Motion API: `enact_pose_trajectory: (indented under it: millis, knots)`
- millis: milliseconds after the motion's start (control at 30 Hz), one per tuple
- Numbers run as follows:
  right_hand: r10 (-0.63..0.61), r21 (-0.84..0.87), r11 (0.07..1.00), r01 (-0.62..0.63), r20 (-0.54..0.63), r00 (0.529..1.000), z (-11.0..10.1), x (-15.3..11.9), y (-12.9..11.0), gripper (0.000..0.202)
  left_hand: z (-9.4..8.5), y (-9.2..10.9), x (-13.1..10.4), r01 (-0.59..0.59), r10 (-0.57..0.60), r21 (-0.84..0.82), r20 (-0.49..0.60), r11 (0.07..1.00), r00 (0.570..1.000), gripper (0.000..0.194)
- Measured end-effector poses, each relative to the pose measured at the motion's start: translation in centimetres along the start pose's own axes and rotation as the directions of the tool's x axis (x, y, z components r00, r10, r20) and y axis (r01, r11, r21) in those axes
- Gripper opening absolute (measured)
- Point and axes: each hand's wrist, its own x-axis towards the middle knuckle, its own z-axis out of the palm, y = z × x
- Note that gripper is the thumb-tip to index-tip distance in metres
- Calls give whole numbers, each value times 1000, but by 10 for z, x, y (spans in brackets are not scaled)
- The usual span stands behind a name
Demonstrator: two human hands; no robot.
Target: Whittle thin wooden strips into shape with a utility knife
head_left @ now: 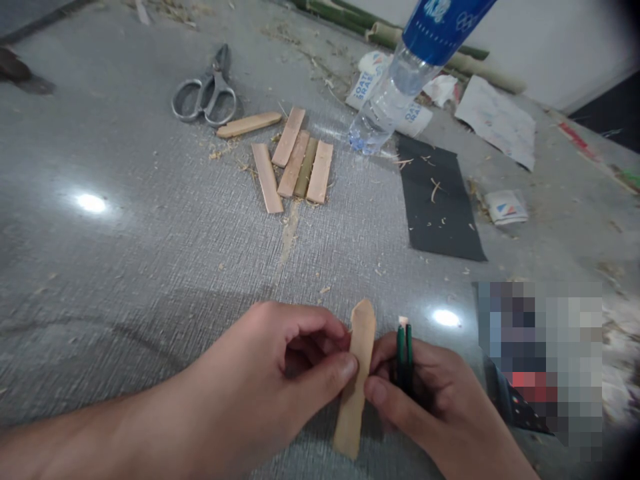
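A pale bamboo strip (356, 407) with a rounded, carved upper end stands nearly upright between my hands, low in the view. My left hand (295, 373) pinches it from the left, its thumb across the front face. On the other side, my right hand (425, 393) has its thumb tip at the strip's right edge. Tucked in the right hand's fingers is a slim dark green and black tool (404, 357) with two parallel bars and a pale bit at the top. Its lower part is hidden, so I cannot make out its kind.
Several cut bamboo pieces (320, 173) lie ahead among shavings, with metal scissors (207, 93) beyond to the left. A water bottle (385, 100) stands right of them, near a black sheet (440, 200). Paper wrappers (500, 117) and bamboo poles (340, 17) lie farther back.
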Motion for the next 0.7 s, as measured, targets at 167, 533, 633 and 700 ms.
enact_pose_trajectory:
  millis: [167, 533, 633, 700]
  knots:
    - [29, 3, 1000, -29, -5, 1000, 2, 0, -4, 17, 0, -1, 0, -10, 10, -5, 12, 1000, 1000, 22]
    - [1, 28, 1000, -2, 32, 999, -1, 2, 3, 17, -1, 0, -2, 2, -2, 10, 15, 1000, 1000, 21]
    - [-24, 34, 999, 23, 29, 999, -2, 2, 6, 16, 0, -1, -2, 9, -9, 23, 8, 1000, 1000, 21]
    - [-31, 31, 999, 30, 30, 999, -2, 1, 7, 16, 0, -1, -2, -4, 4, 24, 7, 1000, 1000, 21]
